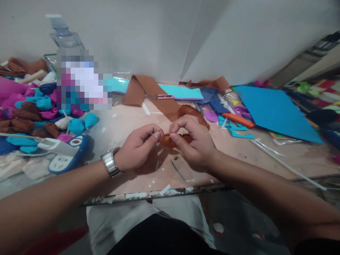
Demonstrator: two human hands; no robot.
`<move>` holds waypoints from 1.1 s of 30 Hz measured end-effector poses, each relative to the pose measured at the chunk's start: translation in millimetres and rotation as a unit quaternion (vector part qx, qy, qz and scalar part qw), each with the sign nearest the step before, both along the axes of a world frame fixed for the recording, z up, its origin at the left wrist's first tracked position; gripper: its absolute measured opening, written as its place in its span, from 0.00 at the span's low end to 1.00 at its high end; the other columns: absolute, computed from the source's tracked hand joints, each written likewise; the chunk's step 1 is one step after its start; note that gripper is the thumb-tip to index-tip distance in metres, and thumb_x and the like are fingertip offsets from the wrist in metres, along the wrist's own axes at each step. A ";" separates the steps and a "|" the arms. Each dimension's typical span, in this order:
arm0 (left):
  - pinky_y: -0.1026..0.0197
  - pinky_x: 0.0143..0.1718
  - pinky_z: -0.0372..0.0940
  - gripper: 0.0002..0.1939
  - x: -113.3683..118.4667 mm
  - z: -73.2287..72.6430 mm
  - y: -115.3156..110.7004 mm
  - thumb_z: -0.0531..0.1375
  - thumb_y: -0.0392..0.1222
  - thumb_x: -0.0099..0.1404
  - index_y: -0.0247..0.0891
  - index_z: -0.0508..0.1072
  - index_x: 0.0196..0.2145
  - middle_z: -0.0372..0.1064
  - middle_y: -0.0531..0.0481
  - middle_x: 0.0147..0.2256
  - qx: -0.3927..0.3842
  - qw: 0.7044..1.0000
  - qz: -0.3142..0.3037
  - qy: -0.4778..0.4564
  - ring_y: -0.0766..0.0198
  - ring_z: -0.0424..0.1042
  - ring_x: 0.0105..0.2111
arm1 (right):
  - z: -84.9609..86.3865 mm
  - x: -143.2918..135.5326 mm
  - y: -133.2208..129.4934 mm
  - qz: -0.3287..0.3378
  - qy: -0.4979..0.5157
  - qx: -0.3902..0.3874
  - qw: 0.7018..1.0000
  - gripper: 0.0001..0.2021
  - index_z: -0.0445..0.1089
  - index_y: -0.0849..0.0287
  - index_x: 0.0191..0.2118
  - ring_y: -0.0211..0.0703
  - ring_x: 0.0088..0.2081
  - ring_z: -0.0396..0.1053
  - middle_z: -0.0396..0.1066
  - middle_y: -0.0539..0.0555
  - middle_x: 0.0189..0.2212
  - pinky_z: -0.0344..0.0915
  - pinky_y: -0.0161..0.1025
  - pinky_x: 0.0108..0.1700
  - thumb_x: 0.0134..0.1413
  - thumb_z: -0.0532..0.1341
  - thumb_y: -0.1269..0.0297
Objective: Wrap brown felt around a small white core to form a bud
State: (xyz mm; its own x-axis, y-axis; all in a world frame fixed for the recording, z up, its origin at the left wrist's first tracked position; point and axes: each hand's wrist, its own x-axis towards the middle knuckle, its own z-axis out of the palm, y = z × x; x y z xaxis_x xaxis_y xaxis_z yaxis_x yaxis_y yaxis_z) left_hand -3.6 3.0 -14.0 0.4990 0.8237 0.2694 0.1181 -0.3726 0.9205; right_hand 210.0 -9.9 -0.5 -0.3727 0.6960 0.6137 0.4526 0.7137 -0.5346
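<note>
Near the middle of the table, my right hand (195,143) pinches a gathered piece of brown crepe paper (170,141) between thumb and fingers. My left hand (140,145), with a metal watch on its wrist, has its thumb and forefinger pressed together at the left end of that piece. Behind my hands a long brown strip (162,100) lies folded on the table and runs toward a crumpled brown bunch (192,114) just beyond my right hand. A small pink cutter (162,96) rests across the strip.
Crumpled blue, magenta and brown paper balls (42,101) crowd the left, beside a blue-and-white glue gun (69,154). Right of my hands are an orange-handled tool (237,120), a blue sheet (278,109) and a white stick (289,164). A clear bottle (66,37) stands behind.
</note>
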 end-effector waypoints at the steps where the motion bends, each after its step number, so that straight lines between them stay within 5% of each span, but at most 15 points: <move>1: 0.58 0.42 0.63 0.16 0.1 -0.5 0.0 0.54 0.49 0.77 0.34 0.73 0.40 0.70 0.48 0.36 -0.017 1.000 -0.008 -0.005 0.62 0.68 0.37 | -0.1 0.1 0.0 -0.001 0.001 -0.001 1.000 0.04 0.66 0.55 0.39 0.45 0.39 0.68 0.72 0.52 0.35 0.60 0.47 0.46 0.68 0.59 0.63; 11: 0.60 0.42 0.62 0.17 1.2 -4.1 0.0 0.57 0.52 0.74 0.35 0.73 0.38 0.67 0.50 0.34 -0.113 0.990 -0.033 -0.074 0.64 0.66 0.36 | -1.3 1.1 -0.2 -0.007 0.009 -0.009 1.000 0.04 0.66 0.55 0.39 0.45 0.39 0.68 0.71 0.52 0.35 0.61 0.46 0.46 0.68 0.59 0.62; 18: 0.63 0.38 0.64 0.14 7.3 2.9 -2.9 0.69 0.50 0.64 0.36 0.75 0.35 0.70 0.49 0.36 -0.344 0.913 -0.037 -0.216 0.65 0.67 0.35 | -1.5 1.6 0.5 -0.008 0.023 -0.005 1.000 0.04 0.66 0.55 0.40 0.45 0.40 0.68 0.72 0.52 0.36 0.61 0.46 0.47 0.68 0.60 0.62; 28: 0.61 0.37 0.67 0.17 11.6 2.8 -7.6 0.70 0.52 0.62 0.34 0.76 0.35 0.70 0.49 0.33 -0.396 0.890 -0.050 -0.219 0.65 0.67 0.32 | -1.1 1.1 0.4 0.025 0.010 0.004 1.000 0.04 0.66 0.55 0.39 0.45 0.39 0.68 0.72 0.52 0.35 0.60 0.48 0.47 0.67 0.60 0.63; 33: 0.60 0.37 0.67 0.17 7.9 1.5 -5.0 0.70 0.52 0.63 0.36 0.77 0.39 0.71 0.48 0.35 -0.351 0.911 -0.075 -0.203 0.65 0.68 0.32 | -1.3 1.2 0.5 0.012 0.019 -0.009 1.000 0.04 0.66 0.54 0.40 0.46 0.39 0.68 0.71 0.53 0.35 0.62 0.49 0.46 0.68 0.59 0.62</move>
